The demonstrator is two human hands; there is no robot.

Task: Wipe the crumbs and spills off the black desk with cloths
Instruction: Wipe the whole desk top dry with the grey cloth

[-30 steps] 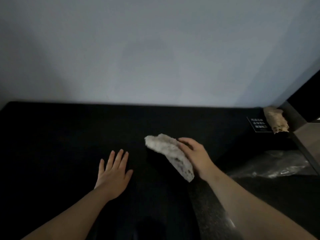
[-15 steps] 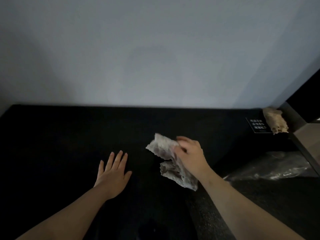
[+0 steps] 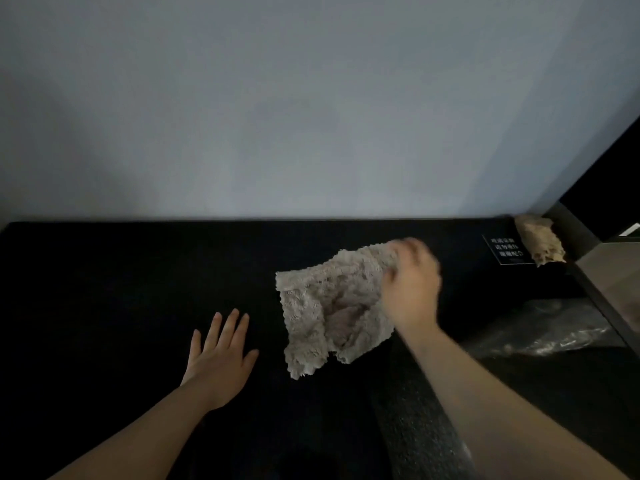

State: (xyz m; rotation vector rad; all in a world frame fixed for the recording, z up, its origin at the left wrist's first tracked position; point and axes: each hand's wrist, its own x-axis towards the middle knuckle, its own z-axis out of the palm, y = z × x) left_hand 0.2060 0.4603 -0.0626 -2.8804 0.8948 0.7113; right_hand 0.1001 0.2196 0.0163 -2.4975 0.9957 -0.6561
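Our right hand [image 3: 410, 292] gripped the beige cloth [image 3: 332, 306] by its upper corner, fingers curled round the edge, though blur hid how each one lay. The cloth spread open to the left of and below those fingers, over the black desk [image 3: 104, 289]; we could not tell whether it touched the surface. Our left hand [image 3: 221, 355] rested flat on the desk, fingers straight and slightly spread, holding nothing. Beyond the right fingers, at the far corner, sat a second crumpled cloth [image 3: 540, 242] beside a small label [image 3: 504, 251].

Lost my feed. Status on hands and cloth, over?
Left hand flat on desk. Right hand grips cloth at top edge. Second cloth idle, far right corner.
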